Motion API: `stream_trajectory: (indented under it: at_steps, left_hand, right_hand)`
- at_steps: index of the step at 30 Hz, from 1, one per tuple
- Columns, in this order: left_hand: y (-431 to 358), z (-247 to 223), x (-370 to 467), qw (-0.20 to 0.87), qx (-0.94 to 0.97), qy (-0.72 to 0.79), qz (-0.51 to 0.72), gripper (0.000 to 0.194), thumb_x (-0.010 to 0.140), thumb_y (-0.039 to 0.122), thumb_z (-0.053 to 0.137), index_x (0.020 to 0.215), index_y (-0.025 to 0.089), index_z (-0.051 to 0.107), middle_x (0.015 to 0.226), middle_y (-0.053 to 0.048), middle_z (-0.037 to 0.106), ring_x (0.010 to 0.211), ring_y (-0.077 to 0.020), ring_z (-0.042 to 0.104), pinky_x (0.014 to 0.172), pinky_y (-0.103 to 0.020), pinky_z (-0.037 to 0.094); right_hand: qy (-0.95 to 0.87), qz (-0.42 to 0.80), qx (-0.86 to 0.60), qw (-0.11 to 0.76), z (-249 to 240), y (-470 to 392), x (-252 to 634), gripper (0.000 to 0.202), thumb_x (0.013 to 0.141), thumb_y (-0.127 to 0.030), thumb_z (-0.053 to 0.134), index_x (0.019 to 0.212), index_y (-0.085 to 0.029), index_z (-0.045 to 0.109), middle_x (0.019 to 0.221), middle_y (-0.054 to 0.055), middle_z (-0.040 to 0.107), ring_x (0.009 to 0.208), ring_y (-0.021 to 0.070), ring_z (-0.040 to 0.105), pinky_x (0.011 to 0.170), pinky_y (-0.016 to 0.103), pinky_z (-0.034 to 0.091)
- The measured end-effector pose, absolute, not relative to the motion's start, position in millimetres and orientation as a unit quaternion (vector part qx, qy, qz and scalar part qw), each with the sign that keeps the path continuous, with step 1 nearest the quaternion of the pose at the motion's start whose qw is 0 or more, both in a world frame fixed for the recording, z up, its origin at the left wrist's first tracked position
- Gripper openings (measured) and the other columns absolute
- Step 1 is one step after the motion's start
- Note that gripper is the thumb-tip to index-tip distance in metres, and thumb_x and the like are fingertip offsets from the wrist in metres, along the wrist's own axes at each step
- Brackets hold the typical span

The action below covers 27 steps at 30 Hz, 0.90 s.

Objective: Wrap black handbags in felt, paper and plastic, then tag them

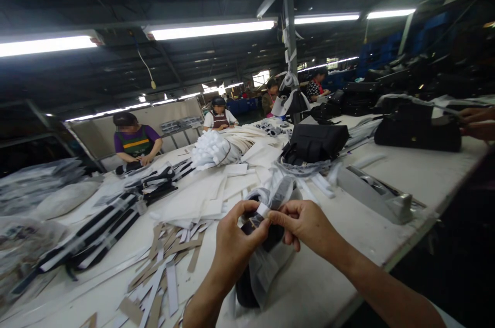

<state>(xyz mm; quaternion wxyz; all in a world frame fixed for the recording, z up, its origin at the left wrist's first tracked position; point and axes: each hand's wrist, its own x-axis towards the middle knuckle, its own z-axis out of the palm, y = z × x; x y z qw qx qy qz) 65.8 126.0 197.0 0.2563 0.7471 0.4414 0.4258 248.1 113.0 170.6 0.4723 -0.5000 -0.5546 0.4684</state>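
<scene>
My left hand (234, 238) and my right hand (305, 219) meet over the table, each with thumb and forefinger pinched on a small white strip (263, 209). The strip lies against a dark band, and whether it wraps fully around it I cannot tell. Below my hands is a black bag (247, 287), partly covered by translucent wrapping (270, 266). More pale wrapping (281, 192) sticks up just behind my fingers. My hands hide much of the bag's upper part.
A tape dispenser (373, 194) stands to the right. Cardboard and white strips (166, 266) lie scattered at left, near wrapped black straps (112, 225). Behind are white sheets (201, 194), a white bundle (214, 150) and black bags (315, 142). Several people work around the table.
</scene>
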Motion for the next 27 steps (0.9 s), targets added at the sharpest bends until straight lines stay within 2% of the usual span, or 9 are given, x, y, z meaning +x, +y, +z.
stream_trajectory:
  at_steps: [6, 12, 14, 17, 20, 23, 25, 27]
  left_hand:
    - [127, 198, 67, 0.284, 0.724, 0.448, 0.441, 0.019, 0.075, 0.033, 0.074, 0.090, 0.021, 0.070, 0.085, 0.000, 0.072, 0.082, -0.0191, 0.066, 0.077, -0.028, 0.049]
    - [131, 194, 69, 0.346, 0.708, 0.439, 0.432, 0.029, 0.077, 0.041, 0.074, 0.093, 0.018, 0.069, 0.084, -0.004, 0.072, 0.074, -0.0181, 0.065, 0.068, -0.027, 0.048]
    - [133, 193, 70, 0.366, 0.699, 0.446, 0.422, 0.032, 0.076, 0.043, 0.074, 0.094, 0.017, 0.068, 0.083, -0.004, 0.071, 0.068, -0.0158, 0.061, 0.063, -0.025, 0.046]
    - [135, 194, 73, 0.390, 0.679, 0.446, 0.434, 0.036, 0.077, 0.046, 0.073, 0.096, 0.016, 0.068, 0.080, -0.003, 0.069, 0.066, -0.0137, 0.057, 0.060, -0.023, 0.043]
    - [134, 197, 75, 0.413, 0.659, 0.441, 0.448, 0.038, 0.078, 0.047, 0.072, 0.098, 0.016, 0.067, 0.079, -0.002, 0.068, 0.066, -0.0127, 0.054, 0.061, -0.023, 0.042]
    - [133, 197, 76, 0.422, 0.655, 0.443, 0.442, 0.037, 0.079, 0.046, 0.072, 0.101, 0.016, 0.066, 0.084, -0.002, 0.068, 0.068, -0.0123, 0.054, 0.063, -0.023, 0.043]
    - [133, 195, 76, 0.416, 0.656, 0.448, 0.442, 0.036, 0.079, 0.046, 0.072, 0.101, 0.017, 0.066, 0.087, -0.002, 0.068, 0.071, -0.0133, 0.056, 0.065, -0.024, 0.044]
    - [132, 194, 78, 0.398, 0.657, 0.458, 0.448, 0.037, 0.078, 0.046, 0.073, 0.099, 0.017, 0.067, 0.087, -0.002, 0.068, 0.075, -0.0147, 0.057, 0.066, -0.024, 0.045]
  right_hand:
    - [-0.559, 0.452, -0.517, 0.465, 166, 119, 248, 0.056, 0.073, -0.071, 0.069, 0.074, -0.015, 0.065, 0.045, 0.000, 0.061, 0.031, 0.0084, 0.047, 0.032, 0.016, 0.030]
    - [-0.546, 0.544, -0.463, 0.439, 141, 132, 244, 0.075, 0.069, -0.089, 0.052, 0.053, -0.015, 0.057, 0.037, 0.002, 0.052, 0.030, 0.0098, 0.046, 0.032, 0.019, 0.031]
    - [-0.536, 0.559, -0.442, 0.453, 135, 135, 243, 0.076, 0.068, -0.090, 0.051, 0.052, -0.015, 0.056, 0.036, 0.001, 0.050, 0.030, 0.0094, 0.046, 0.031, 0.018, 0.031]
    - [-0.522, 0.526, -0.466, 0.483, 133, 133, 246, 0.069, 0.072, -0.082, 0.059, 0.056, -0.015, 0.057, 0.038, 0.000, 0.053, 0.029, 0.0076, 0.043, 0.031, 0.017, 0.029]
    - [-0.505, 0.478, -0.481, 0.534, 138, 121, 254, 0.057, 0.078, -0.069, 0.065, 0.067, -0.014, 0.062, 0.047, 0.000, 0.060, 0.035, 0.0068, 0.049, 0.037, 0.017, 0.036]
    - [-0.467, 0.460, -0.454, 0.603, 147, 104, 260, 0.049, 0.083, -0.061, 0.067, 0.095, -0.014, 0.069, 0.067, 0.003, 0.071, 0.052, 0.0107, 0.063, 0.054, 0.020, 0.051]
    - [-0.439, 0.475, -0.426, 0.632, 153, 92, 260, 0.056, 0.083, -0.058, 0.068, 0.119, -0.014, 0.063, 0.084, 0.007, 0.075, 0.069, 0.0158, 0.071, 0.069, 0.026, 0.057]
    - [-0.434, 0.484, -0.400, 0.646, 155, 85, 258, 0.067, 0.085, -0.055, 0.068, 0.138, -0.017, 0.050, 0.096, 0.008, 0.075, 0.084, 0.0202, 0.073, 0.084, 0.033, 0.058]
